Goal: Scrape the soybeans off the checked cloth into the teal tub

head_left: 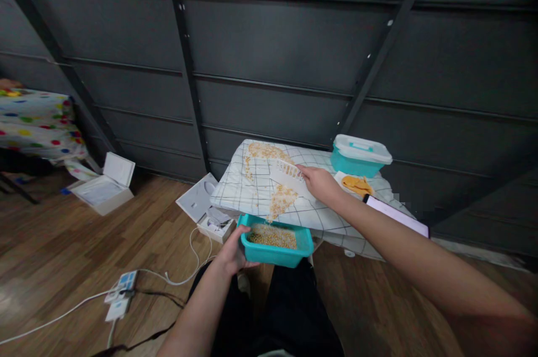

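Below the table's front edge, my left hand (233,251) grips the left end of a teal plastic bin (275,255). Small round yellow beans (273,237) cover its bottom. My right hand (317,182) is closed on a white slotted plastic piece (283,175), held low over the table. Whether that piece touches the cloth, I cannot tell. Loose beans (282,200) lie in a patch in front of it, trailing toward the bin. Another spread of beans (264,151) lies behind it, near the table's back edge.
A white checked cloth (229,186) covers the table. At its right are a lidded teal box (359,163), an orange cloth (357,184) and a phone (397,216). Open white boxes (103,186), cables and a power strip (121,290) lie on the floor. A dark panel wall stands behind.
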Motion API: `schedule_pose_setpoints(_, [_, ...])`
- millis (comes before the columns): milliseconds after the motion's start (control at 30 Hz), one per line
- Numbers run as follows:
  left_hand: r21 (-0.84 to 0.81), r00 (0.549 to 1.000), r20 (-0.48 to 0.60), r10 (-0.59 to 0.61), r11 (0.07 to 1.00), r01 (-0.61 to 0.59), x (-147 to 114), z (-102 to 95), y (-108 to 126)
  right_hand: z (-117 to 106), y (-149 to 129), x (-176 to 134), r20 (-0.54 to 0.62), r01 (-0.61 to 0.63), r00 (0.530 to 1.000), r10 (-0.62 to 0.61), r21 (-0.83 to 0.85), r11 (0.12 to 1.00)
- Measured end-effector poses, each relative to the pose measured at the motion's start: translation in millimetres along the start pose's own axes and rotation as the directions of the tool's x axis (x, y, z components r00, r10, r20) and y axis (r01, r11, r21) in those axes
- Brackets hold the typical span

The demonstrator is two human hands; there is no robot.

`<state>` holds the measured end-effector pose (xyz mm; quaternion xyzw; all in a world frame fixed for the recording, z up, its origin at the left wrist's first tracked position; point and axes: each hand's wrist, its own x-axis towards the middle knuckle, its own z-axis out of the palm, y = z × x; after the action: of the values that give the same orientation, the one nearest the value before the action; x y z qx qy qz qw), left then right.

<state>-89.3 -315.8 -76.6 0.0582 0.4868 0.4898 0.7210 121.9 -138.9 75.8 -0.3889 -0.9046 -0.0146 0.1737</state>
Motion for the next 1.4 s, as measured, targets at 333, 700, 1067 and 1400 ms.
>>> schedule_pose_setpoints(333, [0.004, 1.000, 0.005, -0.029, 1.000, 0.029, -15.1, 3.5, 4.5, 2.1, -11.1, -8.0, 0.045, 0.046, 0.998, -0.044, -0.045, 0.998])
schedule_pose_setpoints(700, [-0.003, 0.999, 0.000, -0.035, 0.999, 0.035, -16.5, 10.3, 0.1, -21.1, -66.6, -26.8, 0.132, -0.066, 0.987, 0.090, -0.174, 0.982])
schedule_pose_setpoints(1067, [0.015, 1.000, -0.001, -0.026, 1.000, 0.026, -22.4, 13.9, -0.2, -35.3, -74.9, -32.4, 0.068, -0.127, 0.988, 0.140, -0.170, 0.977])
schedule_pose_setpoints(1400, [0.020, 0.999, -0.027, -0.018, 1.000, 0.018, -19.6, 13.0, -1.8, 19.8, -51.9, 26.8, 0.044, 0.028, 0.999, -0.026, -0.041, 0.999])
